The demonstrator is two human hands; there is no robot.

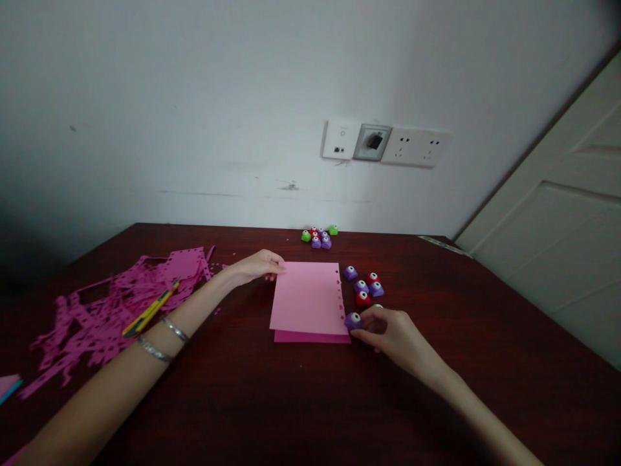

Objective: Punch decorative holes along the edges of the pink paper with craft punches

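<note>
A light pink sheet (306, 296) lies on a darker pink sheet (310, 336) in the middle of the dark wooden table (272, 401). Small shapes are punched along its right edge. My left hand (257, 265) rests on the sheet's top left corner, fingers curled down onto the paper. My right hand (391, 330) is closed on a small purple punch (353, 320) sitting at the sheet's lower right edge. Several more purple and red punches (365, 286) lie just beyond my right hand.
A pile of punched pink paper scraps (104, 310) covers the table's left side, with a yellow utility knife (149, 310) on it. Another cluster of small punches (319, 237) sits at the far edge by the wall. Wall sockets (385, 144) above; a door (563, 226) at right.
</note>
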